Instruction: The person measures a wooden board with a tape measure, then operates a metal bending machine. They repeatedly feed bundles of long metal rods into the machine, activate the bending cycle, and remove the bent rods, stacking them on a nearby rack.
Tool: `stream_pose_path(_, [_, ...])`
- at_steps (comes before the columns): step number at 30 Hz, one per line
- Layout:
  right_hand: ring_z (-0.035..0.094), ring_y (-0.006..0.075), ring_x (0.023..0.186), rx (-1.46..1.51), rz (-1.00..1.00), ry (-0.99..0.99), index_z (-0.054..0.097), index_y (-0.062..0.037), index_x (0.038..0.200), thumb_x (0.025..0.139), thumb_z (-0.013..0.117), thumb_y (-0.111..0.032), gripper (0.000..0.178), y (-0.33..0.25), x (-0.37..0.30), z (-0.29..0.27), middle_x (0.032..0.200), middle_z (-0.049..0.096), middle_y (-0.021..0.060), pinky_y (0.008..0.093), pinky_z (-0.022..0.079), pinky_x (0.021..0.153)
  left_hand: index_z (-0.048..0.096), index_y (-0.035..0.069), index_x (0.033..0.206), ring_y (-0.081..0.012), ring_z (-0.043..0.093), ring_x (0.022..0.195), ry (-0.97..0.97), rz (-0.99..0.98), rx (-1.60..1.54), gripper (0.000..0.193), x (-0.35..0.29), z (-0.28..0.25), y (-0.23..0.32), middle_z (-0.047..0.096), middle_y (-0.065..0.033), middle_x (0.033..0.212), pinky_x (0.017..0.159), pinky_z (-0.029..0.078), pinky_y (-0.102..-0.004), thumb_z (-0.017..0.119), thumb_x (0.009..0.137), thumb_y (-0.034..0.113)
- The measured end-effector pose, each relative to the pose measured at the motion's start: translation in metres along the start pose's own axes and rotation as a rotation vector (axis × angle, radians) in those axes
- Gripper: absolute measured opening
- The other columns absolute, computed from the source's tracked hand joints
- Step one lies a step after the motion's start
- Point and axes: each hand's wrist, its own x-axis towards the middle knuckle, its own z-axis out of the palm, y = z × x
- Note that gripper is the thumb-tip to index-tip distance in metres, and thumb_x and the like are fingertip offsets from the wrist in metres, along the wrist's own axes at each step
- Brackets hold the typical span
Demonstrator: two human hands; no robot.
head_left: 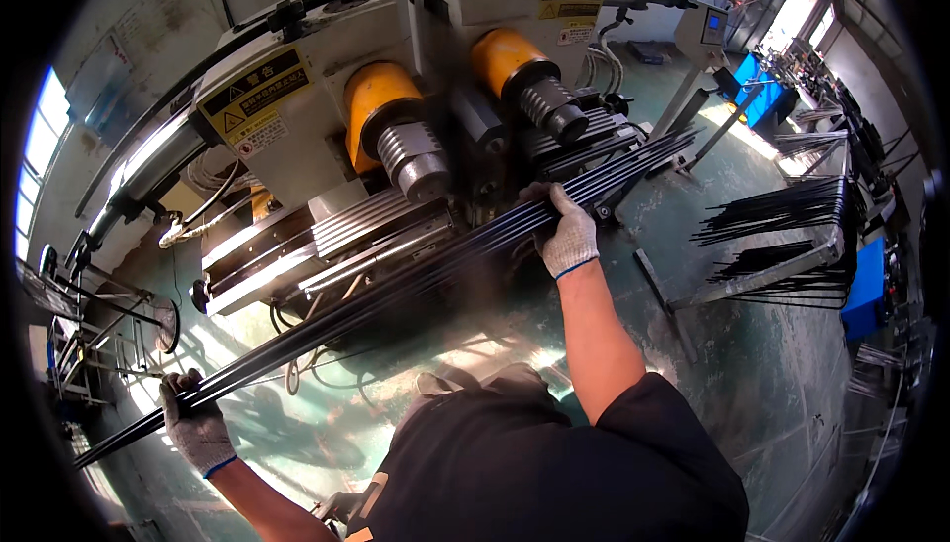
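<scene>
A bundle of long, thin black metal rods (pixel 396 280) runs slantwise across in front of me, from the lower left up to the right. My left hand (pixel 195 421), in a pale knitted work glove with a blue cuff, is closed round the bundle near its lower left end. Gloved the same way, my right hand (pixel 566 230) grips the rods toward their right end, thumb on top and fingers hidden beneath. Just beyond the bundle stands a machine (pixel 297 77) with two orange cylinders (pixel 380 104) tipped with ribbed metal heads (pixel 414 158).
A rack (pixel 757 285) on the right carries many black rods, with blue bins (pixel 864 290) behind it. A small control box with a blue screen (pixel 713 25) stands at the back right. At far left are metal frames (pixel 109 334). The floor (pixel 465 339) is green and worn.
</scene>
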Motion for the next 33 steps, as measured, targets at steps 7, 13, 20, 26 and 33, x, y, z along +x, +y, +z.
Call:
stream_pose_path(7, [0.067,0.0225,0.1,0.073,-0.08,0.147,0.071,-0.0014,0.114,0.094,0.073,-0.009,0.022,0.034,0.024,0.044,0.113,0.071,0.007,0.0394,0.055,0.092,0.064,-0.004,0.115,-0.0317,0.064,0.115,0.05,-0.213,-0.142,0.021,0.083,0.003,-0.061,0.068,-0.0164,0.116,0.117,0.045,-0.0525,0.058,0.107,0.014])
stream_pose_path(13, [0.073,0.0268,0.091,-0.104,-0.242,0.257,0.071,-0.0017,0.119,0.097,0.071,-0.01,0.024,0.046,0.066,0.057,0.111,0.075,0.0109,0.0403,0.059,0.082,0.068,-0.006,0.123,-0.0307,0.068,0.118,0.232,-0.289,-0.092,0.027,0.156,-0.08,-0.109,0.072,-0.02,0.123,0.11,0.054,-0.0474,0.063,0.105,0.014])
stream_pose_path(20, [0.069,0.0222,0.091,-0.185,-0.242,-0.124,0.071,0.0004,0.116,0.104,0.06,-0.029,0.035,0.081,0.164,-0.015,0.106,0.074,0.0097,0.0359,0.055,0.084,0.069,-0.003,0.117,-0.0298,0.071,0.11,0.152,-0.325,-0.021,0.022,0.186,-0.041,-0.177,0.074,-0.0182,0.116,0.103,0.058,-0.0438,0.07,0.098,0.008])
stream_pose_path(26, [0.069,0.0213,0.089,-0.368,-0.111,0.286,0.071,0.0029,0.115,0.104,0.06,-0.026,0.033,0.084,0.13,0.043,0.103,0.074,0.0089,0.0359,0.053,0.081,0.067,-0.002,0.129,-0.0298,0.066,0.121,0.065,-0.361,0.126,0.034,0.161,-0.046,-0.219,0.071,-0.0176,0.128,0.11,0.052,-0.0445,0.069,0.099,0.013])
stream_pose_path(33, [0.068,0.0229,0.082,-0.219,-0.261,0.071,0.074,0.0048,0.112,0.102,0.064,-0.033,0.04,0.094,0.2,-0.027,0.095,0.072,0.011,0.0388,0.052,0.077,0.063,-0.002,0.128,-0.0278,0.065,0.121,0.223,-0.29,0.072,0.031,0.171,-0.026,-0.197,0.07,-0.0159,0.129,0.11,0.05,-0.0443,0.063,0.105,0.019])
